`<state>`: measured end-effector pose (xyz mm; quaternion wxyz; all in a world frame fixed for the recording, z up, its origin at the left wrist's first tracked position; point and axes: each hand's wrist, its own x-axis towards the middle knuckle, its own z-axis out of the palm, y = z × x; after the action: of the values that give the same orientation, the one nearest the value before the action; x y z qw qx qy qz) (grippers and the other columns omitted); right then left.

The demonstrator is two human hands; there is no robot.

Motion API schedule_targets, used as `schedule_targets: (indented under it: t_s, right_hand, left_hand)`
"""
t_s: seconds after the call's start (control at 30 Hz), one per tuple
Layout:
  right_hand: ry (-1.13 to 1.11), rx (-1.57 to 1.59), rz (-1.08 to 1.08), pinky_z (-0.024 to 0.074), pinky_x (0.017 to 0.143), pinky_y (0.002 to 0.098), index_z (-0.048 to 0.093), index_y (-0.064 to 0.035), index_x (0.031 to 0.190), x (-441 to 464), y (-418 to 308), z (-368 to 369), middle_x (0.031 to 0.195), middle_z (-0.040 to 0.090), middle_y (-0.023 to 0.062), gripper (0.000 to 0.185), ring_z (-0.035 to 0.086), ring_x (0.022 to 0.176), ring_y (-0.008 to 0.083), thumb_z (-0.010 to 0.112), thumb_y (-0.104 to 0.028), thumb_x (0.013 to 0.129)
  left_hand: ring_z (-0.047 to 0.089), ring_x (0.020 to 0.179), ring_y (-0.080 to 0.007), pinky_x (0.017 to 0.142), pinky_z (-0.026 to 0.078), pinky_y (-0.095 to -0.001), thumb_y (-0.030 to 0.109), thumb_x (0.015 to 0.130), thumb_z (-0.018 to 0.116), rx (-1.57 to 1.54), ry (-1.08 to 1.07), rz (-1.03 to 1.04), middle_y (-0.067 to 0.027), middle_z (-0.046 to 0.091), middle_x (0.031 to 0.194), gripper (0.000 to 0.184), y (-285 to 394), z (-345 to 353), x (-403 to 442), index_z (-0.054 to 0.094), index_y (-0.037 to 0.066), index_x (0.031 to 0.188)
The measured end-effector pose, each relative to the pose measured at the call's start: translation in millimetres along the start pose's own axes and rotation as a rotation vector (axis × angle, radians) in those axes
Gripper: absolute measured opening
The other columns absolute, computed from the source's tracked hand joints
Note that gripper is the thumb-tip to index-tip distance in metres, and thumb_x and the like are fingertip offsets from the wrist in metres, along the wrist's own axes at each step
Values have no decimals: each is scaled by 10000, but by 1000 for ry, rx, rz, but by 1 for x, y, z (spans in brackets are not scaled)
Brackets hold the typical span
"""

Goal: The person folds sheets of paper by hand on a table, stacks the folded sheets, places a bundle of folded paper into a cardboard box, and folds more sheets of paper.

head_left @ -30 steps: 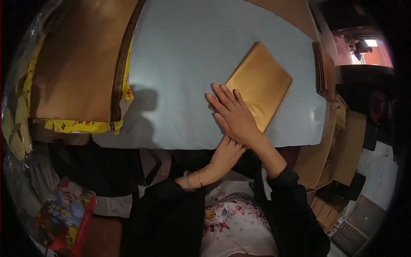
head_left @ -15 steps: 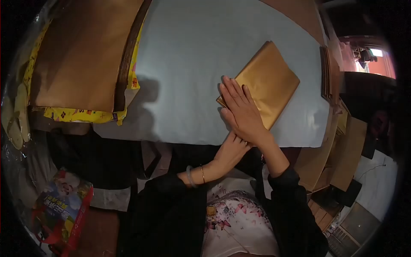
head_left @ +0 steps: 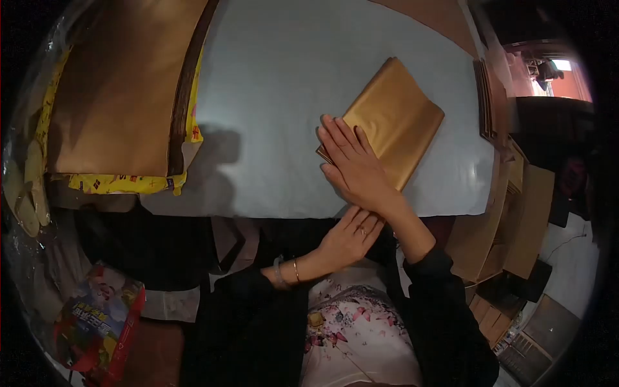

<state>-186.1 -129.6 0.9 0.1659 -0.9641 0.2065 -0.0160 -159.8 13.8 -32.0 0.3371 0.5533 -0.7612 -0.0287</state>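
Observation:
A folded gold sheet [head_left: 400, 119], smooth and shiny, lies at a slant on the pale blue-grey table cover [head_left: 277, 84]. My right hand [head_left: 354, 161] rests flat on the sheet's left edge, its fingers stretched out and the thumb slightly apart. Under my right wrist, by the table's front edge, is my left hand [head_left: 351, 238], wearing a ring. Its fingers are loosely extended and slightly apart, with nothing visible in them, though the tips are partly hidden by the right wrist.
On the left, a thick stack of brownish-gold sheets [head_left: 122, 97] sits on yellow printed wrapping [head_left: 122, 184]. Brown cardboard [head_left: 485, 100] stands at the table's right edge, with an open cardboard box [head_left: 525, 222] below. A colourful printed bag [head_left: 100, 316] is at lower left.
My left hand has drawn back slightly, showing more of its fingers below my right wrist. My right hand stays flat on the gold sheet. The whole view has shifted a little.

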Motion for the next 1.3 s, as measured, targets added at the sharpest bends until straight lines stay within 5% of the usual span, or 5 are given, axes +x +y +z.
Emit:
schedule_targets:
  t_s: [0.2,0.53,0.73,0.83,1.3]
  right_hand:
    - [49,-71,-46,192,1102,439,296,-46,1409,0,1,2,1494,236,97,579,243,1367,265,488,-266,910]
    - [158,178,8,180,1122,436,314,-31,1394,-5,9,17,1489,246,92,612,223,1379,250,535,-249,867]
    - [362,136,-64,189,1119,432,303,-8,1390,-10,12,30,1473,269,124,612,249,1369,249,499,-315,898]
    - [377,135,-55,189,1118,428,273,-3,1400,-7,13,37,1471,275,124,627,253,1368,246,485,-325,905]
    - [275,510,-20,110,1136,425,182,-12,1438,-10,12,7,1501,179,160,649,110,1410,255,454,-234,893]
  left_hand:
    - [559,968,-279,751,482,-349,44,735,604,-62,431,-225,-112,558,1007,234,-25,-40,17,627,-12,961]
    - [559,906,-312,768,463,-395,49,844,535,-190,-76,-558,-131,576,1013,249,-76,-49,49,558,27,1092]
    - [587,846,-276,760,473,-355,88,853,575,-107,174,-347,-125,603,954,240,-87,-38,44,537,22,1081]
    - [582,870,-249,762,469,-335,108,877,569,13,9,-599,-121,588,943,193,-81,-45,49,550,20,1048]
    - [563,853,-307,731,450,-387,65,828,569,74,-47,-366,-115,606,909,92,-89,-57,55,618,20,891]
